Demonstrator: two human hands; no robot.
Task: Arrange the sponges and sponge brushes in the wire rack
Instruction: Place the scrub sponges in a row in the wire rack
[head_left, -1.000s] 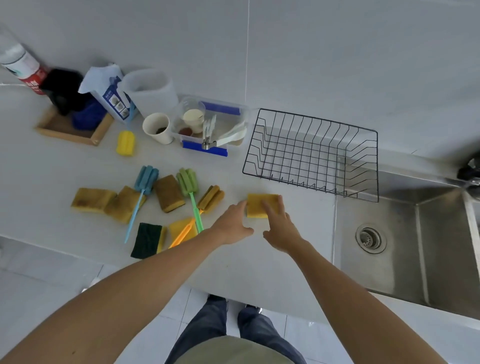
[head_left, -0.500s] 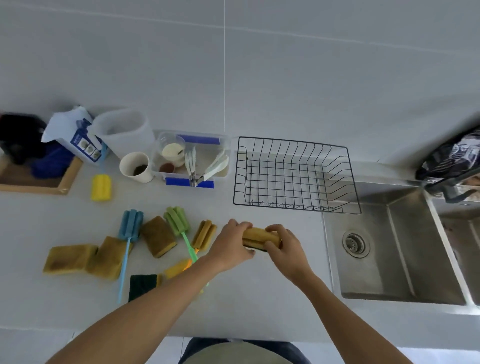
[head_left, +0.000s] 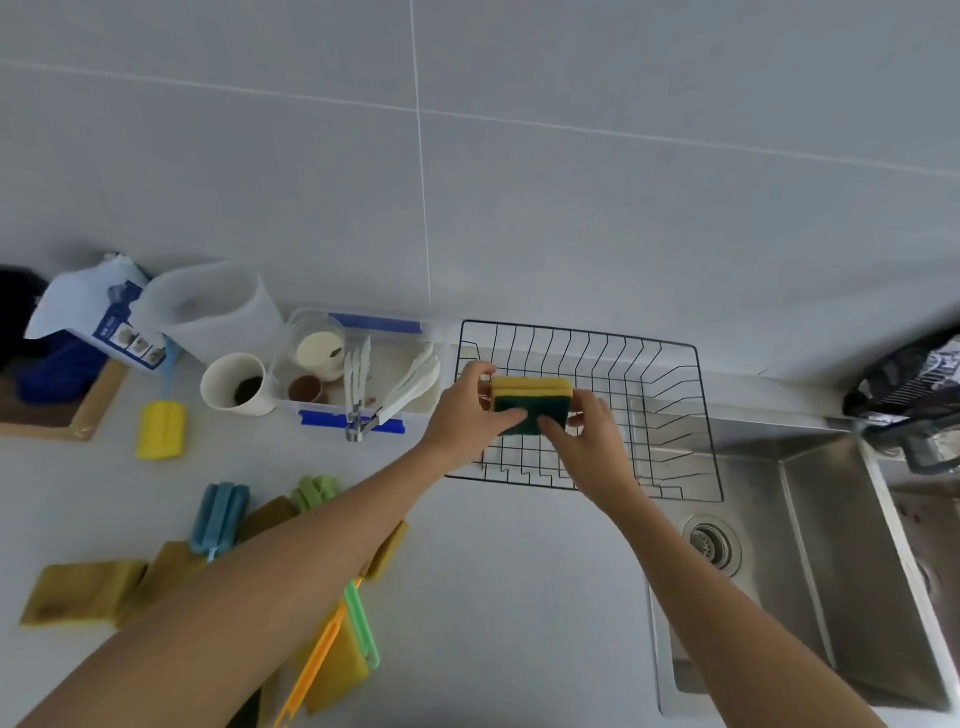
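A yellow sponge with a dark green scouring face is held on edge between my left hand and my right hand, over the left part of the black wire rack. Both hands grip it, one at each end. No other item shows inside the rack. On the counter to the left lie several more yellow sponges, a blue sponge brush, a green sponge brush and a yellow sponge brush. My left forearm hides part of that pile.
A clear tub with tongs and small cups stands left of the rack, beside a paper cup and a white jug. The steel sink lies to the right, under the rack's right end. A wooden tray sits far left.
Both hands lifted the sponge off the counter and carried it away from me into the rack's left part. It now stands on edge with its green face toward me.
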